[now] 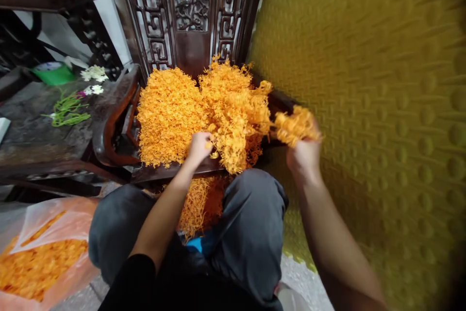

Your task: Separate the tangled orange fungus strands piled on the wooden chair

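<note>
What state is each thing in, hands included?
Left pile, heaped, boxy
Right pile, heaped, looser, uneven
Right hand, closed on orange clump
Orange clump, bunched
Left hand, fingers curled, hold unclear
Plastic bag, partly filled with orange pieces
Green stems, loose, tangled
White flowers, loose
Chair, loaded with both piles

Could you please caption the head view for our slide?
Left hand at orange heaps on a chair; right hand holding a clump.

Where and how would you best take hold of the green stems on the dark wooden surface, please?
I'd pinch the green stems around their middle, from above: they lie in a loose, low tangle on the dark wooden surface, with ends splayed outward.
</note>
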A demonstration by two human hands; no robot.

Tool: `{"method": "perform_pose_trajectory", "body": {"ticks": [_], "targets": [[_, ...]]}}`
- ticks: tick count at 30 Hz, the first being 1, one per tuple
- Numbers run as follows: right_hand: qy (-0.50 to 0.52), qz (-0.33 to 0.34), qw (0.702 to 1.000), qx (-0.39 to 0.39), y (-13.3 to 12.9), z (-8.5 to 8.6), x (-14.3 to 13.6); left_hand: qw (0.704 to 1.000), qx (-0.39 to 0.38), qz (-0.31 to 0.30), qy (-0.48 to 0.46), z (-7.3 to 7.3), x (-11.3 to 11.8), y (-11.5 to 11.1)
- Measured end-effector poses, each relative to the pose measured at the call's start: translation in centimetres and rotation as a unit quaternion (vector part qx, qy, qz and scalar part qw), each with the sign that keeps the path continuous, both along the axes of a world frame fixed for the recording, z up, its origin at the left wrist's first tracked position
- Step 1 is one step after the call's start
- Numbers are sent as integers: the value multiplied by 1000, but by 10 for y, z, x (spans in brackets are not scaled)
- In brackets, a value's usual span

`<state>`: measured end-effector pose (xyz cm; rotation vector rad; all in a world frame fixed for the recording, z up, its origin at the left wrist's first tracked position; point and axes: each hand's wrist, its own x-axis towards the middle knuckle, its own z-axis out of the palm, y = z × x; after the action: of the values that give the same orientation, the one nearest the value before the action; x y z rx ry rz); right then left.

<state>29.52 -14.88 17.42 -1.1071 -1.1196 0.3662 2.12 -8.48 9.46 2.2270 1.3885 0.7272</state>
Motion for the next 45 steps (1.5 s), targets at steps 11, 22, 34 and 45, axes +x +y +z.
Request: {"method": "perform_pose_trajectory", "body": {"ticks": [11,22,34,45], "targets": [[-46,20,998,-46,-82,-44,-26,992,-52,67,-96,59,121,58],[87,-48,995,-21,-119,-60,-48,992,-91,89,-24,47,142,111],[8,-28,975,-221,-132,-104,-4,991,-79,106,-3,40,134,112],[-278,-74,929,-235,-102,-55,-9,990,-67,122,9,36,136,111]]}}
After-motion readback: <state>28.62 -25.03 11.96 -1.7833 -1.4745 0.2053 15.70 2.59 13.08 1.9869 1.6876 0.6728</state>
